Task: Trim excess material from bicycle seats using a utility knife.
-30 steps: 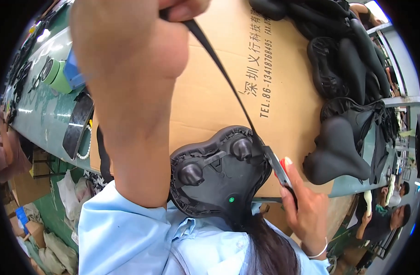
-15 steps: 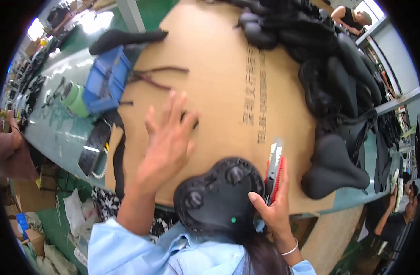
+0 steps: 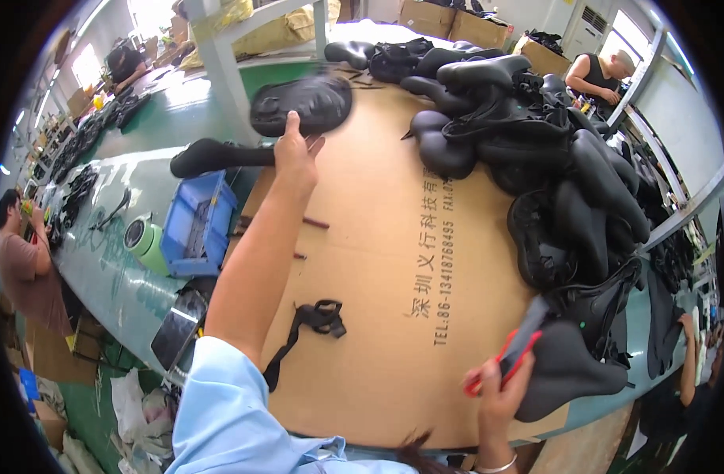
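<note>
At the far left of the cardboard sheet [image 3: 378,253], my left hand [image 3: 297,158] grips a black bicycle saddle [image 3: 303,103]. Its moulded underside faces up, and motion blurs it. My thumb lies on top, while the other fingers are partly hidden. Near the front right, my right hand [image 3: 500,399] is closed around a red and grey utility knife [image 3: 520,347] that points up and away. Just right of the knife lies another black saddle [image 3: 567,375]. A curled strip of black trim [image 3: 318,320] rests on the cardboard between my arms.
A large pile of black saddles [image 3: 528,142] fills the right and far side. On the left are a blue bin [image 3: 196,229], a green round container [image 3: 143,237], a long black saddle [image 3: 220,156] and red-handled pliers [image 3: 314,223], partly behind my forearm. A metal post [image 3: 224,71] rises nearby.
My left hand has taken the saddle from beside my body and carried it far forward. My right hand keeps the knife, now farther right. The view has tilted up, revealing the black strip.
</note>
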A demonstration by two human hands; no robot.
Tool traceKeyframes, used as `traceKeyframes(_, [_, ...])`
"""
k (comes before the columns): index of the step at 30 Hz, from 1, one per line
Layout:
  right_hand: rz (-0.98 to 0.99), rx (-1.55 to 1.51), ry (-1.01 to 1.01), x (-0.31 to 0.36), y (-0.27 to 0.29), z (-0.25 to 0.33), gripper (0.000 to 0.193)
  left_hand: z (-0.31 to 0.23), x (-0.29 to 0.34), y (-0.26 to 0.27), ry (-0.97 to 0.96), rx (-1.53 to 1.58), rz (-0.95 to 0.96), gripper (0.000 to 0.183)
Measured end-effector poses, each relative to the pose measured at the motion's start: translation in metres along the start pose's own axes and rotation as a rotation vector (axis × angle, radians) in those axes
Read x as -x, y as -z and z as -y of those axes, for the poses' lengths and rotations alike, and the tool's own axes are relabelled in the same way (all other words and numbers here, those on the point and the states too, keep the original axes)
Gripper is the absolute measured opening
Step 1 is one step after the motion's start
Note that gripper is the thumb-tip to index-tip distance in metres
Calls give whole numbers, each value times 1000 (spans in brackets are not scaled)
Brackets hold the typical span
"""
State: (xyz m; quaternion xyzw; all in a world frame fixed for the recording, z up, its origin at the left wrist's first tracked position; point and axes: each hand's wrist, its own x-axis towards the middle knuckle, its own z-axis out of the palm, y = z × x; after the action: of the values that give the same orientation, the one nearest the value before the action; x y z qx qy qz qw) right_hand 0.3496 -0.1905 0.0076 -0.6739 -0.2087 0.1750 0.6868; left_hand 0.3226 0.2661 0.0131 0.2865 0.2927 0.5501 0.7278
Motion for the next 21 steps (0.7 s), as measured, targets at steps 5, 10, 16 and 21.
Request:
traceKeyframes(5, [-14,-2,-206,24,5,-40,46,108,20,-98,-520,-1041,502,65])
traceKeyframes(10, [44,169,-135,15,1,-41,43,135,28,-175,-515,-1468,796,72])
traceKeyframes(16, [89,171,-128,21,7,-42,40,40,108,-157,95,-1057,959,58])
traceKeyframes(21, [-24,8,-10,25,10,-57,45,-8,201,-13,-308,-1208,913,42])
